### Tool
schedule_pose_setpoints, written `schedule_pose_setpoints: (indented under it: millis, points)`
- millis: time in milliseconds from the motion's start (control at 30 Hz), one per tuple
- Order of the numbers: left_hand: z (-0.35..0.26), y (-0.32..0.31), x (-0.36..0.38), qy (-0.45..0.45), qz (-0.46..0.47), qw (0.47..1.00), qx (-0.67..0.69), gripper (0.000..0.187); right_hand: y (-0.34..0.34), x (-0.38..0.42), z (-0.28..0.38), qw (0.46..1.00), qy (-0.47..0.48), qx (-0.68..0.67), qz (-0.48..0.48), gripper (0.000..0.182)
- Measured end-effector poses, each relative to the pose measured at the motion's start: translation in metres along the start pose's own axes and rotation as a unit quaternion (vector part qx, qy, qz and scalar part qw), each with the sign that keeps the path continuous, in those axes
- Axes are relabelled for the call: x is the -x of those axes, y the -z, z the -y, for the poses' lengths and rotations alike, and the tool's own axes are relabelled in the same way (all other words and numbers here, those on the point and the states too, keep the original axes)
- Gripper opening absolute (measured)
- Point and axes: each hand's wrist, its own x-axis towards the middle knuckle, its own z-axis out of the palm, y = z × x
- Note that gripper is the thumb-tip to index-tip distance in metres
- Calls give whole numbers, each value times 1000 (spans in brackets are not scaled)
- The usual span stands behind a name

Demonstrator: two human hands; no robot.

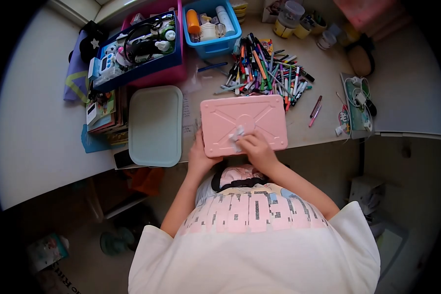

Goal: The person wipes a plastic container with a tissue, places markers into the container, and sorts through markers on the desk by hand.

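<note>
A pink rectangular plastic box (264, 115) with an X-shaped pattern and a round centre on its upper face is at the desk's front edge. My left hand (201, 156) grips its lower left corner, with the fingers partly hidden along the side. My right hand (257, 148) is closed on a crumpled white tissue (237, 133), pressed against the box's face just below the centre. To the left lies a pale green tray-like lid (156, 125). Behind the box is a big heap of pens and markers (264, 71).
At the back left are a dark blue bin (137, 49) of odds and ends and a blue basket (215, 49) holding bottles. Two loose pens (316, 110) lie on the right, near a power strip with cables (360, 98). Jars (291, 14) stand at the back.
</note>
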Motion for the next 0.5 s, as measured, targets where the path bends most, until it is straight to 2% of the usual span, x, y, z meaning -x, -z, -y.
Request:
schedule_pose_setpoints:
  millis: [67,133,267,367,433,500]
  points:
    - [-5,2,0,5,-1,1000,16,105,-17,-12,21,995,66,-55,43,28]
    - [-7,4,3,11,2,1000,29,106,-11,-11,17,994,74,-60,51,27]
    - [-10,1,0,-15,-3,999,32,106,40,28,-15,999,-35,36,10,23]
    - [-9,3,1,-14,-8,1000,24,106,51,46,-26,996,-79,47,-10,24]
    - [-10,3,1,-20,-3,999,27,106,36,31,-8,998,-53,27,4,25]
    - [-7,1,1,-32,-14,999,32,104,-3,9,8,999,28,-30,30,27]
